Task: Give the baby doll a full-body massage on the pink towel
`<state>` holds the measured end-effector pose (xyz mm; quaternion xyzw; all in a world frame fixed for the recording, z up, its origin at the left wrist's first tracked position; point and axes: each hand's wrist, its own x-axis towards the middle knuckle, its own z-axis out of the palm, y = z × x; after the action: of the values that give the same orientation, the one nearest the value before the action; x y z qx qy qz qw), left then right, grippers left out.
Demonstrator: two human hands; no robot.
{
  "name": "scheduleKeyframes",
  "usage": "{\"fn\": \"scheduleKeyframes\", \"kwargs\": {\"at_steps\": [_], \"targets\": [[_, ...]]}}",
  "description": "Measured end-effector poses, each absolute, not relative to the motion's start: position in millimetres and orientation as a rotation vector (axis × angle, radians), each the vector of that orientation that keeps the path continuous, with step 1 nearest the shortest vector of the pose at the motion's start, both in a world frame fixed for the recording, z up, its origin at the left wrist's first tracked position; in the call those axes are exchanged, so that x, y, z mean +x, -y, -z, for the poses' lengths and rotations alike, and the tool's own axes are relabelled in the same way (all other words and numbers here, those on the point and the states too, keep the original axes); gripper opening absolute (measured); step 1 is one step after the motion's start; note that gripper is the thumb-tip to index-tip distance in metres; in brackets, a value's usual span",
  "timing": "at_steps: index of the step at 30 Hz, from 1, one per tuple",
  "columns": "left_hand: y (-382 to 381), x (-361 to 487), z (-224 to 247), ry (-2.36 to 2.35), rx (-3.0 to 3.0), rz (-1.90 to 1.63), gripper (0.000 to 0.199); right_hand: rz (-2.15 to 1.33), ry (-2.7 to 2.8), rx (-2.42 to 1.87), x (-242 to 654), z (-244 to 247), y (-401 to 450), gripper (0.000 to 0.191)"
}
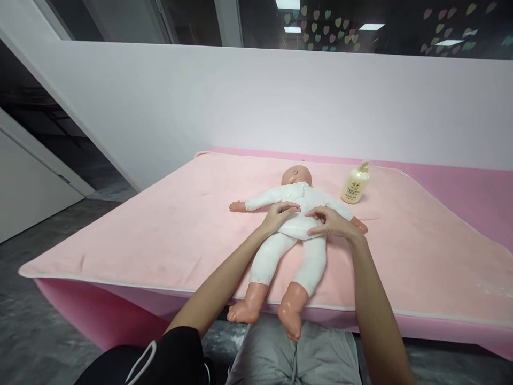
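At the centre of the frame, on a peach blanket [160,224], the white-clad doll [302,197], feet past the near edge of the pink surface [460,195]; on its torso, the left hand [280,215], laid open, and the right hand [329,221], thumb and fingers parted; right of centre, a pale yellow pump bottle [355,185]; behind, a white wall [280,101]

A low white partition wall [280,101] backs a pink-draped table [452,187]. Above it, dark glass [264,24] carries pastel heart shapes and reflected ceiling lights. The floor [24,299] is mottled grey.
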<state>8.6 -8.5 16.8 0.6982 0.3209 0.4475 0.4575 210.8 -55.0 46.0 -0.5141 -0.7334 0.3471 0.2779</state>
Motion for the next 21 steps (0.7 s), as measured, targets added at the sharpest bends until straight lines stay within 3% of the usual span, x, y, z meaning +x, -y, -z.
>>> {"fn": "scheduleKeyframes", "kwargs": {"at_steps": [4,13,21], "targets": [[11,6,-21,-0.839,1.904,-1.087,0.019,-0.914,1.921,-1.331,204,-42,52,0.027],[7,0,-24,-0.897,2.061,-0.933,0.038,-1.063,1.809,-1.37,202,-42,50,0.031],[2,1,-19,-0.89,2.172,-0.969,0.014,-0.917,1.664,-1.354,195,-36,45,0.039]]}}
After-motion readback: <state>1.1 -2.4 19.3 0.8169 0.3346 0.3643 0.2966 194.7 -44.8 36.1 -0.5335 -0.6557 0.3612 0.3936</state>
